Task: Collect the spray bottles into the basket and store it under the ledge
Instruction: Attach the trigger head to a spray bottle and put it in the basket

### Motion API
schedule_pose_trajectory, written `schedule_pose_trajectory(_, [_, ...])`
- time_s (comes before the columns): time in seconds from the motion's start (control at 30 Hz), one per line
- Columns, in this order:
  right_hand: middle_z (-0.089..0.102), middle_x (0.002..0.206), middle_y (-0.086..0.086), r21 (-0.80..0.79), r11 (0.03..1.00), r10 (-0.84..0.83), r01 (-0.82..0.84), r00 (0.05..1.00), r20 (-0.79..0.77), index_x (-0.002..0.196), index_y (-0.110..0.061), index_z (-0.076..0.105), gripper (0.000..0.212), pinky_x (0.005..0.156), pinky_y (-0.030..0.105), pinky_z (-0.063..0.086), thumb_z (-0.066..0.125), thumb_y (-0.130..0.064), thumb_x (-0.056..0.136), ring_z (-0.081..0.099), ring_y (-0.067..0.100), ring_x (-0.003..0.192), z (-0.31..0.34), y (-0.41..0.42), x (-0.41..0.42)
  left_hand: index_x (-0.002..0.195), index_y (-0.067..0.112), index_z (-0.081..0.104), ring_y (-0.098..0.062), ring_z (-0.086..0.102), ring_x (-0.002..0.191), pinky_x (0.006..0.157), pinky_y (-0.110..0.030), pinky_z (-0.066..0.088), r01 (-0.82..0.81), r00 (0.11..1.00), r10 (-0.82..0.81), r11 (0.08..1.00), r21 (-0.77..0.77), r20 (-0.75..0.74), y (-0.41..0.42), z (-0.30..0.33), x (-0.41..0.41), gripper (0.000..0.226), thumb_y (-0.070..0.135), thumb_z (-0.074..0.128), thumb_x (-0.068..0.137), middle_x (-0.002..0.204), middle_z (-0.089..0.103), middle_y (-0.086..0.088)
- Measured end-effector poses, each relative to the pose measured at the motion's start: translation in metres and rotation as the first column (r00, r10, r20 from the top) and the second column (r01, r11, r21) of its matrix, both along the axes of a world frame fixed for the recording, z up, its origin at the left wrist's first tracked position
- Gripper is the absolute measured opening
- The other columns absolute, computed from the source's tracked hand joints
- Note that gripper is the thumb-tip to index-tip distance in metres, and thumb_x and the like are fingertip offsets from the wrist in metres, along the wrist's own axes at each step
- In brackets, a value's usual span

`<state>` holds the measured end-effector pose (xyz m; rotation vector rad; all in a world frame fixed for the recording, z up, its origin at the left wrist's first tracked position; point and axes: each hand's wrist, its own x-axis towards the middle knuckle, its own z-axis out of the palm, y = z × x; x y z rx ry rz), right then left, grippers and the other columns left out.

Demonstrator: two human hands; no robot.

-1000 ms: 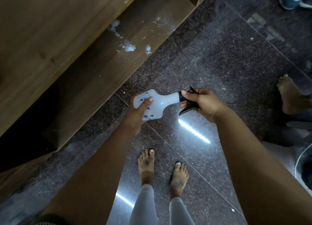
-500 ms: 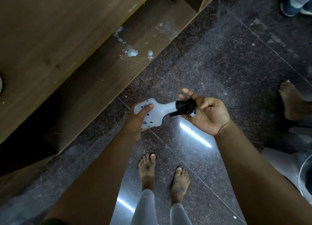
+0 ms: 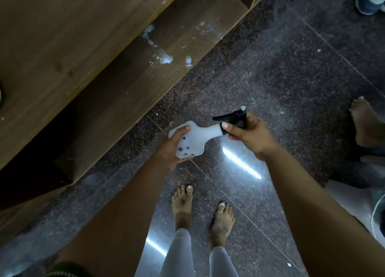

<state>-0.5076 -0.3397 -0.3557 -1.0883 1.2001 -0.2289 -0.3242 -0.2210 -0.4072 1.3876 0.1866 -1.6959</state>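
Note:
A white spray bottle (image 3: 198, 138) with small blue marks lies sideways in the air over the floor, held between both hands. My left hand (image 3: 169, 149) cups its round base from below. My right hand (image 3: 253, 134) grips the black trigger head (image 3: 233, 117) at the neck, with the trigger lever pointing left. The wooden ledge (image 3: 62, 54) runs diagonally across the upper left, with a dark space under it at the far left. No basket is clearly in view.
The lower wooden shelf (image 3: 145, 68) carries white smears. My bare feet (image 3: 203, 210) stand on the dark polished stone floor. Another person's foot (image 3: 366, 122) and a pale object's rim (image 3: 377, 214) sit at the right edge; shoes (image 3: 370, 0) lie top right.
My right hand went from open under the trigger head to closed around it, and the head has turned so the lever points left. The bottle stayed in my left hand.

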Motion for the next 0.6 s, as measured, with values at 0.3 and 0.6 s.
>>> schedule_pose_trajectory(0.3, [0.064,0.059,0.007,0.503,0.823,-0.162,0.263,0.958,-0.236,0.101,-0.008,0.062,0.039,0.04,0.016,0.044,0.062,-0.045,0.086,0.052,0.008,0.042,-0.006,-0.009,0.02,0.116,0.009,0.041,0.009,0.06,0.092,0.073,-0.011,0.052,0.151,0.751,0.049,0.958,-0.244,0.658,-0.005,0.013,-0.003,0.055,-0.01,0.071,0.074,0.109,0.052,0.007])
schedule_pose_trajectory(0.6, [0.026,0.151,-0.003,-0.035,0.998,0.061,-0.059,0.997,0.049,0.147,-0.033,0.015,0.085,0.101,0.031,0.038,0.061,-0.012,0.079,0.031,0.016,0.136,-0.013,0.017,0.02,0.109,0.018,0.064,-0.024,0.066,0.092,0.082,-0.038,0.057,-0.125,0.978,0.127,0.992,-0.021,0.165,-0.008,0.007,0.008,0.04,0.029,0.076,0.073,0.108,0.067,-0.009])
